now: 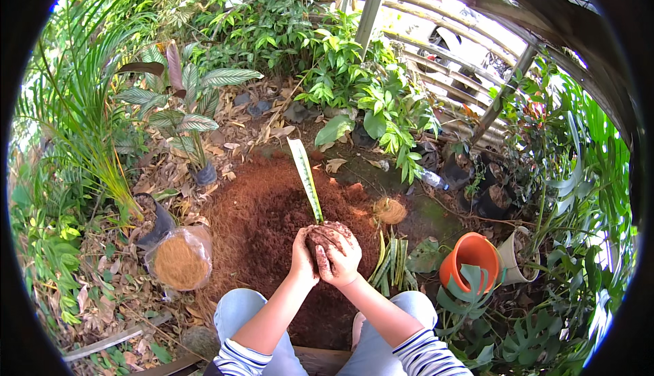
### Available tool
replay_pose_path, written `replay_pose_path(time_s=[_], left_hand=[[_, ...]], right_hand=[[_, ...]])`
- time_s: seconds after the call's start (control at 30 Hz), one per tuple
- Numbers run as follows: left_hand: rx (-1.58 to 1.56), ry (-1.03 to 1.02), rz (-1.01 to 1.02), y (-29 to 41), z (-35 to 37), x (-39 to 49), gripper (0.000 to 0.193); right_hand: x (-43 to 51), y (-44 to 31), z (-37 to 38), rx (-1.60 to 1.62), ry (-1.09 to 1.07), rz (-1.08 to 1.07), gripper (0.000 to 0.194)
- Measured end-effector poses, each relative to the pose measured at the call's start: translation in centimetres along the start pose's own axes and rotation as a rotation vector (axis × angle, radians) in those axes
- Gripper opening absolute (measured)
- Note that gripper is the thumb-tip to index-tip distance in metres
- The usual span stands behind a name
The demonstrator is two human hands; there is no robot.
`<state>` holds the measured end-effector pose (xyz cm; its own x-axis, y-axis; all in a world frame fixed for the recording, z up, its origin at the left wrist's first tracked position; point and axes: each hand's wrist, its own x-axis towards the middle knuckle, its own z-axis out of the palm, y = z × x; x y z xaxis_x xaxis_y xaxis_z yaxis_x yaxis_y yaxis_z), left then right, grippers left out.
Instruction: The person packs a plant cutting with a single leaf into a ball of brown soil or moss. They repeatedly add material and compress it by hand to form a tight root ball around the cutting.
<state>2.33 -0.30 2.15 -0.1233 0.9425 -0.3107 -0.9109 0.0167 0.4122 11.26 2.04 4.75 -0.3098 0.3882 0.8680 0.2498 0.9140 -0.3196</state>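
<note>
Both hands are cupped together over a heap of reddish-brown coir and soil (255, 233). My left hand (305, 256) and my right hand (337, 253), its fingers coated in soil, press around a dark ball of growing medium. A snake plant leaf cutting (305, 179) stands upright out of the top of that ball, its upper end cut. Most of the ball is hidden by the fingers. More cut snake plant leaves (393, 263) lie on the ground to the right of my right hand. A round bundle of coir fibre (390, 210) sits just beyond them.
A clear plastic bag of coir fibre (180, 259) stands at left, beside a black plant bag (156, 222). An orange pot (470, 261) and a whitish pot (518, 256) are at right. A plastic bottle (433, 179) lies near black plant bags, before a bamboo fence (449, 59).
</note>
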Motion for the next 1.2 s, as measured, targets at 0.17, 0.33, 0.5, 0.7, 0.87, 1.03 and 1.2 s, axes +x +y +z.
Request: replay_pose_path(time_s=[0.17, 0.33, 0.5, 0.7, 0.87, 1.03, 1.2], left_hand=[[-0.005, 0.058, 0.011, -0.4, -0.1, 0.2, 0.029], [-0.002, 0.089, 0.005, 0.0, 0.2, 0.0, 0.032], [-0.020, -0.028, -0.041, 1.9, 0.9, 0.5, 0.038], [0.057, -0.142, 0.012, 2.0, 0.7, 0.5, 0.031], [0.061, -0.014, -0.019, 0.8, 0.4, -0.2, 0.024], [0.055, 0.060, -0.023, 0.5, 0.0, 0.0, 0.025], [0.076, 0.091, -0.007, 0.4, -0.4, 0.3, 0.025]], right_hand=[[-0.4, 0.3, 0.4, 0.077, 0.028, 0.066, 0.016], [-0.2, 0.2, 0.1, 0.044, -0.106, 0.104, 0.025], [-0.1, 0.5, -1.0, -0.146, -0.281, 0.106, 0.076], [0.3, -0.1, -1.7, -0.217, -0.161, -0.041, 0.072], [0.9, -0.1, -1.1, -0.116, -0.134, -0.028, 0.027], [0.3, 0.3, 0.0, -0.069, -0.072, 0.003, 0.022], [0.0, 0.5, 0.4, -0.056, -0.050, 0.035, 0.022]])
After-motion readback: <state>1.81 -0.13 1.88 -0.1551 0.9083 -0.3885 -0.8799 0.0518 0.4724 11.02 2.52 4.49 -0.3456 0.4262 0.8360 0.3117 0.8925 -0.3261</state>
